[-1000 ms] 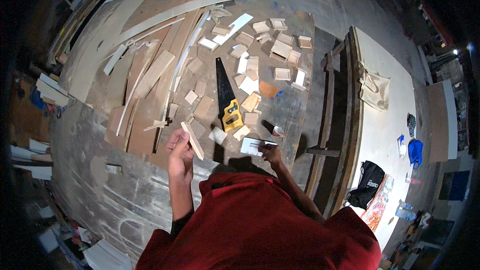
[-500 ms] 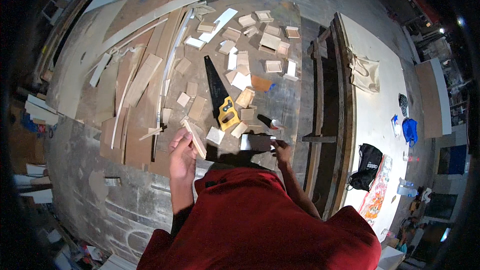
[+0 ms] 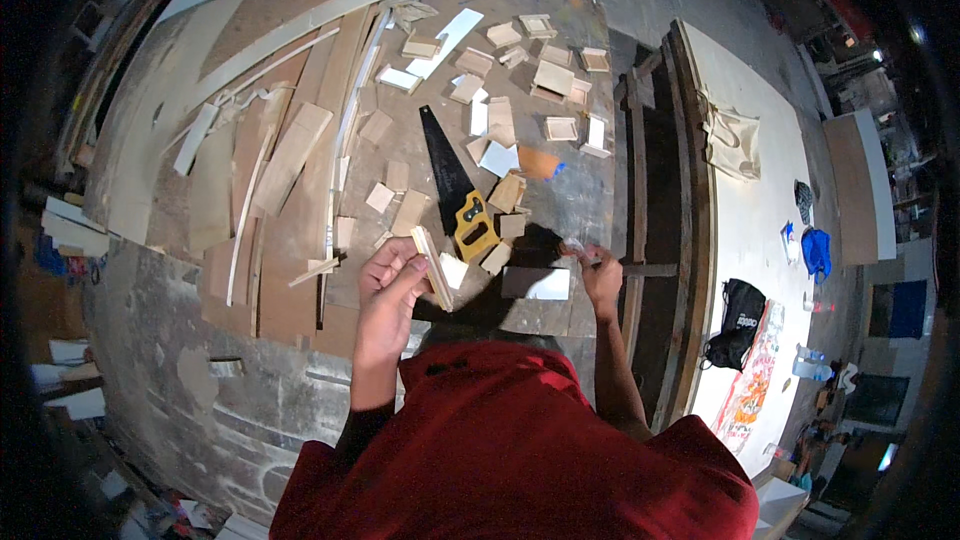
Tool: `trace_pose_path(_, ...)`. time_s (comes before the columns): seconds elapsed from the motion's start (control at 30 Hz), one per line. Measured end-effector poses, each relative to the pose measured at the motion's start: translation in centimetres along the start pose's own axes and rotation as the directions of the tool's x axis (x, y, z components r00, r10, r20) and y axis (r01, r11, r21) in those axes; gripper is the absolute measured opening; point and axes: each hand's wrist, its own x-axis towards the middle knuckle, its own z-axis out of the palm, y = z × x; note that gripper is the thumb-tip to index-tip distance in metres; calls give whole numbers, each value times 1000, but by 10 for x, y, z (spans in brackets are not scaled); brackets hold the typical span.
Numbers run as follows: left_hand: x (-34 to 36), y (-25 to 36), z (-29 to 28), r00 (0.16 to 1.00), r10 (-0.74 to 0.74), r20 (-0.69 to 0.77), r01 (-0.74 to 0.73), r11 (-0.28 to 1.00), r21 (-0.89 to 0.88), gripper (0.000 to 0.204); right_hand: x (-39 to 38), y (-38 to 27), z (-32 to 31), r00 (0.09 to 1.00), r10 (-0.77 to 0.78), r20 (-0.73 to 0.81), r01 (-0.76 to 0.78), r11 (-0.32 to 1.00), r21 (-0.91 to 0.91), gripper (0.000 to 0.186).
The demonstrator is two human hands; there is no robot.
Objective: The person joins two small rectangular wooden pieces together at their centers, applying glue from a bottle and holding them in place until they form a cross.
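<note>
Wood offcuts cover a worn bench as a person in a red shirt works over it, seen from the head camera. Left hand [image 3: 385, 285] is closed around a thin wood strip [image 3: 432, 268], held on edge and tilted, its upper end pointing away from the body. Right hand [image 3: 600, 275] is closed on a small object [image 3: 575, 246] at its fingertips; what it is cannot be told. Between the two hands lies a pale flat board [image 3: 536, 283], just beside the right hand. Just beyond the strip, a handsaw [image 3: 455, 190] with a yellow handle and dark blade lies flat, blade pointing away from the person. Small wooden blocks [image 3: 505, 192] sit scattered around the saw and farther out from both hands. Long planks [image 3: 290, 155] are piled beyond the left hand, toward the left. Well to the right of the right hand, a white table [image 3: 745, 230] carries a cloth bag [image 3: 735, 140], a black bag [image 3: 735, 325] and a blue item [image 3: 815, 252].
</note>
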Motion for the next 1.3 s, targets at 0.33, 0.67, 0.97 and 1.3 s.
trace_pose_path(0.33,-4,9,22,997,1,-81,-8,996,-87,25,17,19,7,994,-66,83,72,994,-80,11)
trace_pose_path(0.67,-4,-20,32,983,-146,-114,128,980,-153,39,30,4,-15,977,-175,123,185,980,-72,10)
trace_pose_path(0.97,-7,-52,46,963,-181,-201,164,982,-97,38,36,23,-22,960,-254,115,261,965,-42,5)
trace_pose_path(1.3,-7,-62,49,952,-162,-259,165,986,-10,34,42,38,-27,967,-228,116,233,972,-27,7)
